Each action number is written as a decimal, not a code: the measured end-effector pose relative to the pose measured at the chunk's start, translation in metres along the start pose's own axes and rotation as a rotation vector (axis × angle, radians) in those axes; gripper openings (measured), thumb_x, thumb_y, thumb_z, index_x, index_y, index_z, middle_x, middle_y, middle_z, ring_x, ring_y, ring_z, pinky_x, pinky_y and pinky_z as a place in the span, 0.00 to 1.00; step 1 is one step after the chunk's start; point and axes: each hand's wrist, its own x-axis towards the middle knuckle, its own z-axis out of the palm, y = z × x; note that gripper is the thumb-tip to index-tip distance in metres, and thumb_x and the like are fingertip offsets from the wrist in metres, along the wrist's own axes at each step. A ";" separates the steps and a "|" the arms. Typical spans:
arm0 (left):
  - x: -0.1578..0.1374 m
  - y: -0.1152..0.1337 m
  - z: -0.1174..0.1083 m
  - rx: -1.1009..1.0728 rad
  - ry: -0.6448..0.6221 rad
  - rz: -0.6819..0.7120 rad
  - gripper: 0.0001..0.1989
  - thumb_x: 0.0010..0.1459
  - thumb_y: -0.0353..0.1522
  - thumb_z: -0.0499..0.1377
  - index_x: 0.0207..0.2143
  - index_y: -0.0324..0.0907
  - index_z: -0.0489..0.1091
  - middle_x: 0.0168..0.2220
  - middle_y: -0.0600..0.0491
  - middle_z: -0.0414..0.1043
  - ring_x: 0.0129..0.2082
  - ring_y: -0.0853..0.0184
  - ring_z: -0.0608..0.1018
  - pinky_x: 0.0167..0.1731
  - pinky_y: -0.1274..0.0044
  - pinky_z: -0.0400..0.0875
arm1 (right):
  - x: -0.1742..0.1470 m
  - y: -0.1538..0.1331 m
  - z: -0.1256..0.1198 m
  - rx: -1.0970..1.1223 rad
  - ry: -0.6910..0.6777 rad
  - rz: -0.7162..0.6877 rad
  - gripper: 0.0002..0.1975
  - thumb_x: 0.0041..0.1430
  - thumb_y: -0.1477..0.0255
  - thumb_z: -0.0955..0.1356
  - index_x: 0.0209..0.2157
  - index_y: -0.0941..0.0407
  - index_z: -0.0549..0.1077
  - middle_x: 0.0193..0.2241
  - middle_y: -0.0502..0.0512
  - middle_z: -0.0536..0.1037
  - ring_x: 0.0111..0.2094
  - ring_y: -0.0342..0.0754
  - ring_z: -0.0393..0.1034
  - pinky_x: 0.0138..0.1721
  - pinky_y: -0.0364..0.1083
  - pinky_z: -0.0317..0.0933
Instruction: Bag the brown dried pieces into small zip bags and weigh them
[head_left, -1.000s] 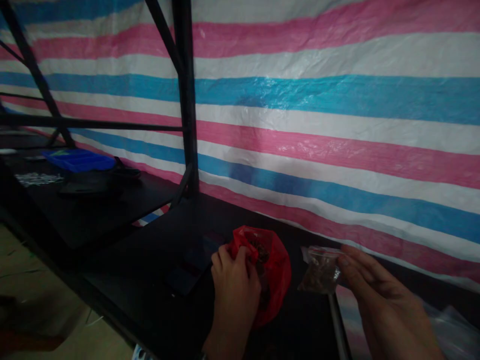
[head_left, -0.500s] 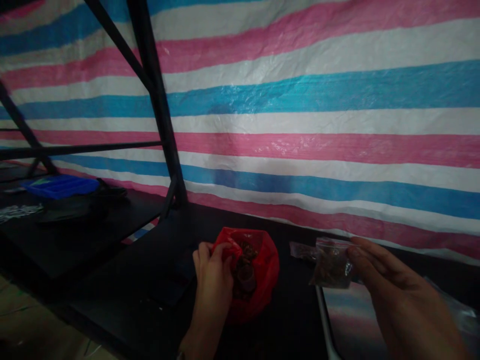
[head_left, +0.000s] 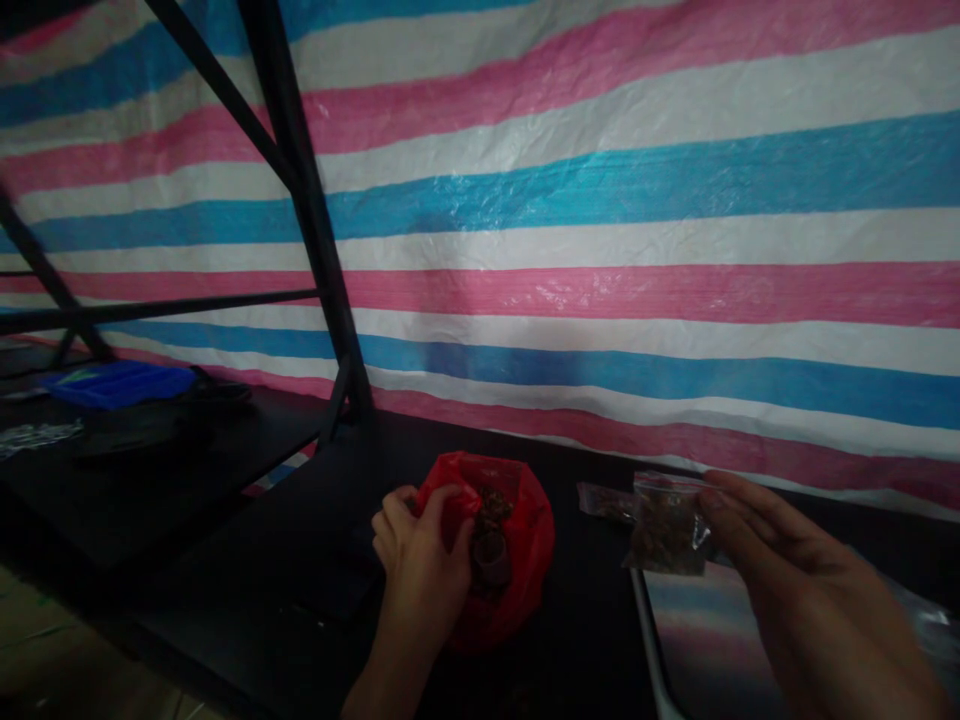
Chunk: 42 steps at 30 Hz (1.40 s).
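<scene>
My left hand (head_left: pixel 424 545) is closed on the left rim of a red plastic bag (head_left: pixel 529 560), which stands with its mouth open on the black table. Inside the bag lie small brownish pieces (head_left: pixel 495 503) and a small round cup (head_left: pixel 491 560). Between the thumb and fingers of my right hand (head_left: pixel 795 570) is a small clear zip bag (head_left: pixel 667 525) with brown contents. It hangs above the far edge of a flat, shiny silver-rimmed device (head_left: pixel 712 630). Another small filled clear bag (head_left: pixel 606 502) lies on the table just behind it.
Clear plastic (head_left: pixel 919 620) lies at the far right, partly behind my right hand. Black metal posts (head_left: pixel 315 230) rise at the left before a striped tarp (head_left: pixel 600 300). On the left table are a blue tray (head_left: pixel 120 383) and a silvery heap (head_left: pixel 37 437).
My left hand has shifted slightly left, its thumb and fingers now more spread at the red bag's rim. My right hand still holds the zip bag, turned slightly. The view has moved a little.
</scene>
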 end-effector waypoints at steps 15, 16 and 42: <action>-0.032 0.072 -0.027 -0.294 0.369 0.337 0.06 0.63 0.26 0.59 0.41 0.44 0.73 0.45 0.48 0.61 0.44 0.56 0.68 0.45 0.62 0.64 | 0.033 0.016 -0.076 -0.513 -0.189 -0.110 0.20 0.43 0.53 0.75 0.34 0.52 0.82 0.31 0.57 0.87 0.36 0.59 0.82 0.37 0.52 0.73; -0.035 0.077 -0.027 -0.305 0.362 0.355 0.07 0.63 0.26 0.59 0.41 0.45 0.73 0.44 0.48 0.61 0.43 0.57 0.68 0.44 0.63 0.63 | 0.037 0.023 -0.078 -0.525 -0.199 -0.118 0.19 0.43 0.54 0.75 0.34 0.52 0.82 0.30 0.57 0.87 0.34 0.59 0.82 0.36 0.52 0.73; -0.059 0.104 -0.014 -0.408 0.310 0.513 0.12 0.64 0.19 0.57 0.39 0.46 0.69 0.39 0.53 0.63 0.37 0.64 0.69 0.38 0.69 0.63 | 0.049 0.033 -0.105 -0.575 -0.036 -0.317 0.19 0.53 0.54 0.71 0.35 0.54 0.85 0.38 0.60 0.88 0.35 0.57 0.78 0.42 0.55 0.70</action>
